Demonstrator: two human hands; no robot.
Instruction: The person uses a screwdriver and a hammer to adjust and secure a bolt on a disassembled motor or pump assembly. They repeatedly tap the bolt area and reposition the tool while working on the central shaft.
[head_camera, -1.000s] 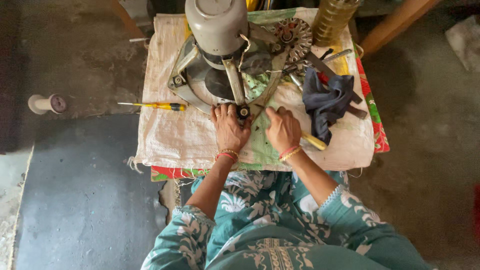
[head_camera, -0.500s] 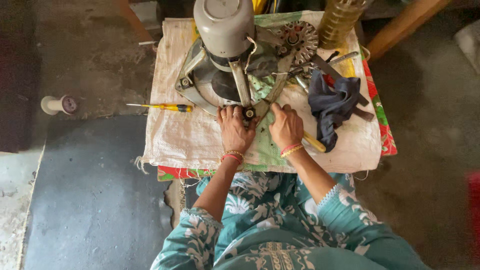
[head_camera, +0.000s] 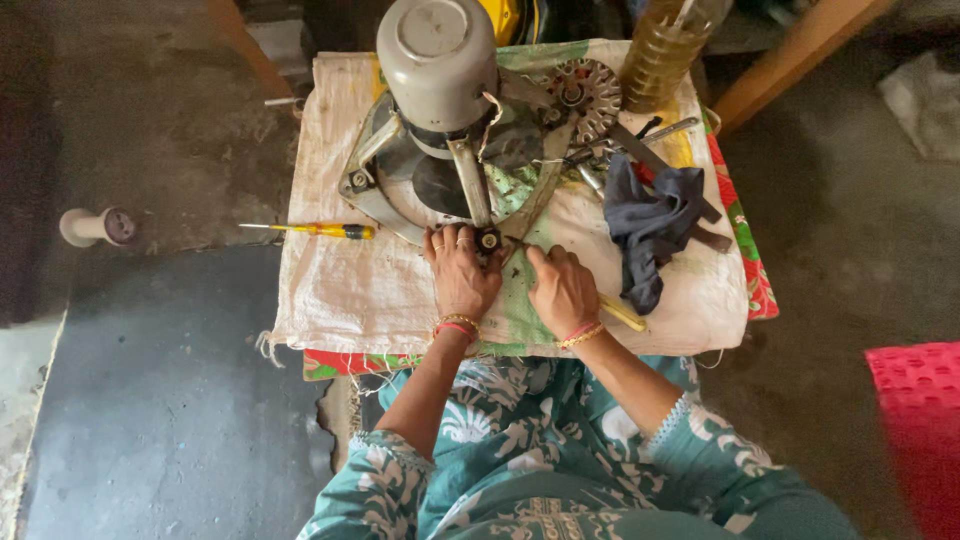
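I see the surface (head_camera: 350, 290), sack-covered, carrying a grey motor assembly (head_camera: 440, 110) at its far side. Just below the motor assembly, my left hand (head_camera: 462, 275) presses its black bolt (head_camera: 489, 240); my right hand (head_camera: 562, 290) grips a yellow-handled tool (head_camera: 622, 315).

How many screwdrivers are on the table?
2: a yellow screwdriver left of the left hand, and a tool under the right hand. The cloth may hide more.
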